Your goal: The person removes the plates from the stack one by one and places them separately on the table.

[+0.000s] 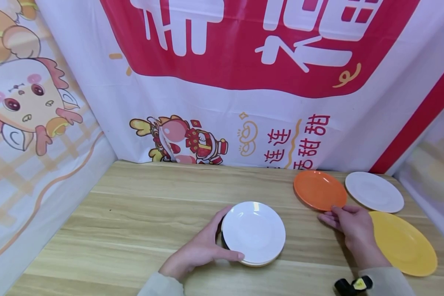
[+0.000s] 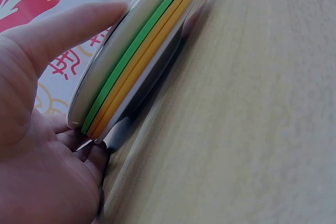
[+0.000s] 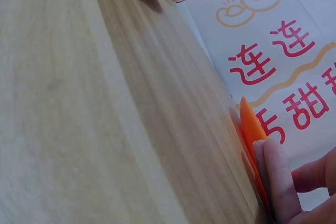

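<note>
My left hand (image 1: 203,243) grips a stack of small round plates, its thumb over the near rim and its fingers round the left side. A white plate (image 1: 254,232) tops the stack. In the left wrist view, a green plate (image 2: 131,51), orange-yellow layers and a pale layer show below, over a dark underside. My right hand (image 1: 351,226) pinches the near edge of an orange plate (image 1: 318,189) at the back right. In the right wrist view, fingertips (image 3: 273,166) touch the orange rim, while the thumb's contact is partly hidden.
Right of the orange plate lies a white plate (image 1: 373,192). A larger yellow plate (image 1: 407,244) sits in front of it, partly behind my right wrist. A printed cloth (image 1: 214,98) hangs along the back edge of the wooden table (image 1: 96,242).
</note>
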`<move>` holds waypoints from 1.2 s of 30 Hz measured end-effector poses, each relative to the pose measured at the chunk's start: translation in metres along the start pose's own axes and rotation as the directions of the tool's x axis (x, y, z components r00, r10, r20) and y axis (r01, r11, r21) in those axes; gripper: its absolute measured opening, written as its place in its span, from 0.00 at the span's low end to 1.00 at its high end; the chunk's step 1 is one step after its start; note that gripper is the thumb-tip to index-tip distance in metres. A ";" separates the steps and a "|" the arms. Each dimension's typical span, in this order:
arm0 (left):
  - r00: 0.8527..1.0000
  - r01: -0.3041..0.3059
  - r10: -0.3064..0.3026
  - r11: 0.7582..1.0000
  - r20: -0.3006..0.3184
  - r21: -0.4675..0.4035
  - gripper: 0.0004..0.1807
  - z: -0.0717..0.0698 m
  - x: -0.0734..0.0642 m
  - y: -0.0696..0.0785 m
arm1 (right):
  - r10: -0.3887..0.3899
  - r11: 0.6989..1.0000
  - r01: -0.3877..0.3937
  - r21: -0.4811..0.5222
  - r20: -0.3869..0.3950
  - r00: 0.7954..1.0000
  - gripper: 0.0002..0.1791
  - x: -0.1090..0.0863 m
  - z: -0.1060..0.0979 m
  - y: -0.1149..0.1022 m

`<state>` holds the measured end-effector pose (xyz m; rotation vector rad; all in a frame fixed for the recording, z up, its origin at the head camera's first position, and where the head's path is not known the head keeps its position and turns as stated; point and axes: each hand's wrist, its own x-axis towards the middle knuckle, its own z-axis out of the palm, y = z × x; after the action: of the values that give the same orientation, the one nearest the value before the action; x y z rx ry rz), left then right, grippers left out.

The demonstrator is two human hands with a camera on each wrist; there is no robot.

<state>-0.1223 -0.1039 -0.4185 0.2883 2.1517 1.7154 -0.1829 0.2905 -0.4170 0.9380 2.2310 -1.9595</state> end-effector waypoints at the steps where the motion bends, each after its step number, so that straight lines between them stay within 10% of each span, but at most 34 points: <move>1: 1.000 0.001 -0.001 1.000 -0.001 0.000 0.64 0.000 0.000 0.000 | 0.005 1.000 -0.005 0.005 0.001 1.000 0.34 0.000 0.000 -0.001; 36: 1.000 -0.023 0.023 1.000 -0.005 0.001 0.64 0.000 0.000 -0.001 | 0.058 0.997 -0.058 0.059 0.010 0.998 0.34 -0.001 -0.007 -0.011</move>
<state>-0.1222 -0.1047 -0.4195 0.3108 2.1610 1.7290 -0.1846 0.2966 -0.4053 0.9879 2.1276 -2.0106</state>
